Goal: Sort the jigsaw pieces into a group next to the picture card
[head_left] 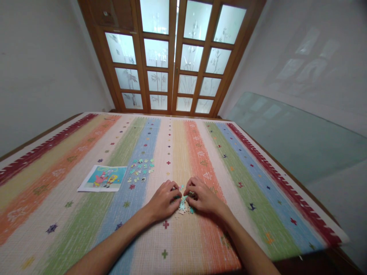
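Hands meet over a small cluster of puzzle pieces (183, 204) on the striped mat (258, 183): left hand (163, 200) and right hand (202, 198), fingers curled narrow, pinching pieces. Advisable: align edges flat before pressing. Loose pieces (140, 170) lie well apart, beside the reference picture (103, 178). No containers visible.

Woven matt striped mat (86, 229); glossy paper picture (103, 178); wooden door frame (173, 57), frosted glass
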Demonstrator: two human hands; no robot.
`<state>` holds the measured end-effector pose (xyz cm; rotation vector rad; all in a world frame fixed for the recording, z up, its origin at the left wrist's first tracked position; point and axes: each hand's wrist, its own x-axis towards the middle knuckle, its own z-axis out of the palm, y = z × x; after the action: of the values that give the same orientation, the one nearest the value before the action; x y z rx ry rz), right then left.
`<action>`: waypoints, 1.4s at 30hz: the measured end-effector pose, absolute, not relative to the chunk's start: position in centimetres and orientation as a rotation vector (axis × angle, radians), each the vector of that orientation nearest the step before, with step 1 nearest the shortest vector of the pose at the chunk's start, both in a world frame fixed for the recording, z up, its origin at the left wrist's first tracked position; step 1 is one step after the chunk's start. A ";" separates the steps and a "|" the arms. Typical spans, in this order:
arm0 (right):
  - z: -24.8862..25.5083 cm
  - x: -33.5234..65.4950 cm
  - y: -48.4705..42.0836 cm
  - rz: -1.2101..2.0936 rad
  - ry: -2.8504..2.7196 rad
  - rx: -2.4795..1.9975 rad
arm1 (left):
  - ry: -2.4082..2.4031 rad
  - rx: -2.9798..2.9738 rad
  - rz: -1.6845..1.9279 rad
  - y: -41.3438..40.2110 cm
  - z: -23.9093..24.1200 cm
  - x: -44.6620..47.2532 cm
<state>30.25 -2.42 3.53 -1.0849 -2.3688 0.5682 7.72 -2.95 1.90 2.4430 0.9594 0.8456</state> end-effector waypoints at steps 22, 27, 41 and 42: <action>4.0 29.4 -2.7 0.664 -2.208 -1.002 | 1.020 2.407 0.811 -2.4 3.6 6.6; 4.3 29.5 -2.6 0.653 -2.172 -1.046 | 1.182 2.378 0.799 -0.5 4.2 3.2; 3.6 29.7 -2.2 0.576 -2.199 -1.031 | 1.538 2.385 0.675 2.2 2.8 -2.5; 3.6 29.7 -2.2 0.571 -2.196 -1.037 | 1.550 2.388 0.674 2.3 2.6 -2.6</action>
<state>29.71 -2.20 3.64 -1.0372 -2.1964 0.5709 -2.60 2.26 2.65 2.3885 1.5496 0.6740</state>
